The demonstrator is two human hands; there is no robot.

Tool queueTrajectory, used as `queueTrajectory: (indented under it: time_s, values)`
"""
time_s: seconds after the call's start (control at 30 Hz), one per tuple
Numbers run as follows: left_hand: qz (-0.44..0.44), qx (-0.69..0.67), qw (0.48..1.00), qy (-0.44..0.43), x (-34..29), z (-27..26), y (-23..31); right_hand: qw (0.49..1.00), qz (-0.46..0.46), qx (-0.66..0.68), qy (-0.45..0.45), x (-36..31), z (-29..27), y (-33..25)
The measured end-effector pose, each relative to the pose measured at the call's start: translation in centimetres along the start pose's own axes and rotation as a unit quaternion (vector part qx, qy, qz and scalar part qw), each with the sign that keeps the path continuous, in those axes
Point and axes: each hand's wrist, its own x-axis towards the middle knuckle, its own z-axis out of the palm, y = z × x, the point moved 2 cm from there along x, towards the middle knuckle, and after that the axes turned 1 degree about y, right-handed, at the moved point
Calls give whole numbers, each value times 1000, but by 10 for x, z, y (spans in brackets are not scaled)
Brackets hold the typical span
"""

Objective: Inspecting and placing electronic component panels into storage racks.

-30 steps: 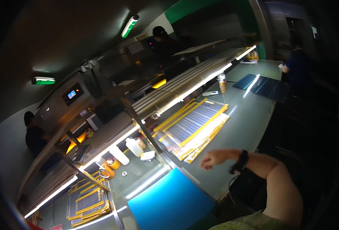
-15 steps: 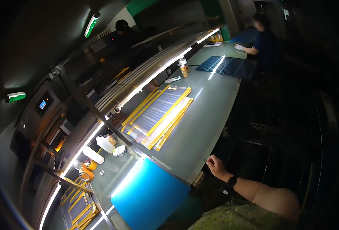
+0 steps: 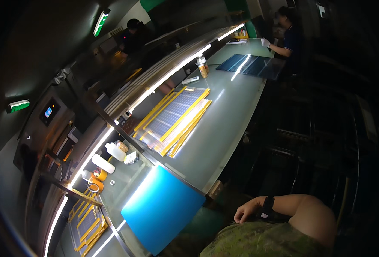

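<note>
My right hand (image 3: pixel 246 210) is close in front of my camouflage-patterned top (image 3: pixel 258 240), fingers loosely curled together, nothing seen in them. A dark wristband (image 3: pixel 267 204) circles that wrist. The hand touches nothing on the workbench (image 3: pixel 228 124); the bench's near edge lies up and to its left. Closest to it on the bench is a glossy blue sheet (image 3: pixel 166 207), lying flat and reaching the near edge. Beyond that sheet lies a stack of yellow-edged patterned films (image 3: pixel 174 115). My left hand is out of the picture.
White bottles (image 3: pixel 103 163) and an orange tape roll (image 3: pixel 96 185) stand behind the blue sheet. More yellow-edged films (image 3: pixel 86 225) lie lower left. A lit shelf (image 3: pixel 172 81) overhangs the bench. Farther off are a dark ruled sheet (image 3: pixel 249 66) and a gloved co-worker (image 3: pixel 287 43).
My right hand has dropped from beside the bench edge toward my body, its fingers now pointing down. The view has shifted slightly. The co-worker's gloved hand is raised a little.
</note>
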Motion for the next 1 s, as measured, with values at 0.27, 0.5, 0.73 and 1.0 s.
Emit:
queueTrajectory:
  time_s: [0.27, 0.5, 0.73, 1.0]
  values:
    - [-143, -126, 972, -136, -22, 12, -73, 996, 64, 55, 4, -16, 13, -19]
    - [-245, -240, 919, -194, -41, 5, -106, 999, 2, 3, 46, -3, 15, -12]
    - [-268, -173, 947, 21, -70, 36, 159, 990, 26, 117, 78, -17, 19, -3]
    - [-210, -193, 958, -29, -16, 13, 65, 988, 50, 102, 107, -3, 12, 36]
